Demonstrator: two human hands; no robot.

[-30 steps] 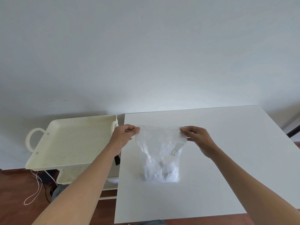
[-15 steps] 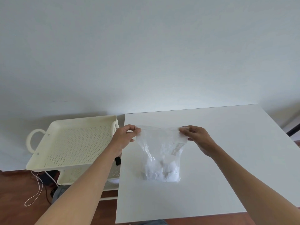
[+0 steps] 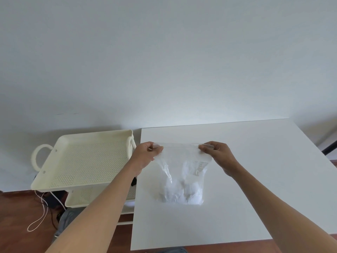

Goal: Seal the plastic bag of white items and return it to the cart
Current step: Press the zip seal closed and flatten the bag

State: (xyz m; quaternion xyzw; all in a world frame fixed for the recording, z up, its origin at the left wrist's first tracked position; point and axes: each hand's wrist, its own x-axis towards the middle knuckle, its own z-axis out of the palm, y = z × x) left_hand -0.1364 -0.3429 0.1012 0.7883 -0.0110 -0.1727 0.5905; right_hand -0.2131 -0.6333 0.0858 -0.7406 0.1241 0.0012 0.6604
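Plain grey wall behind, and a smooth white table (image 3: 255, 179) in front, where the sealing step was in hand. Left hand (image 3: 145, 155) pinched the top left corner of the clear plastic bag (image 3: 179, 172), thumb and curled fingers closed on the film; right hand (image 3: 217, 154) pinched the top right corner the same way. Between them the zip strip (image 3: 180, 144) was pulled out straight and taut, held up off the table while the bag's bottom rested on it.

Whether the strip was already pressed together could not be told. It looked flat along its length, but the film was too clear to read. By my judgement the seal was the step in progress, and the return had not yet begun.

White items (image 3: 179, 193) sat heaped in the bottom, soft rounded lumps, with the thin crinkled film slack and creased above them and a faint printed patch on the right side.

Next, I'd say, the move called for a firm pinch run along the strip from one corner to the other, then a lift leftward to the cream cart (image 3: 87, 157), its top tray perforated, rimmed, with looped handles, standing just beside the table's left edge.
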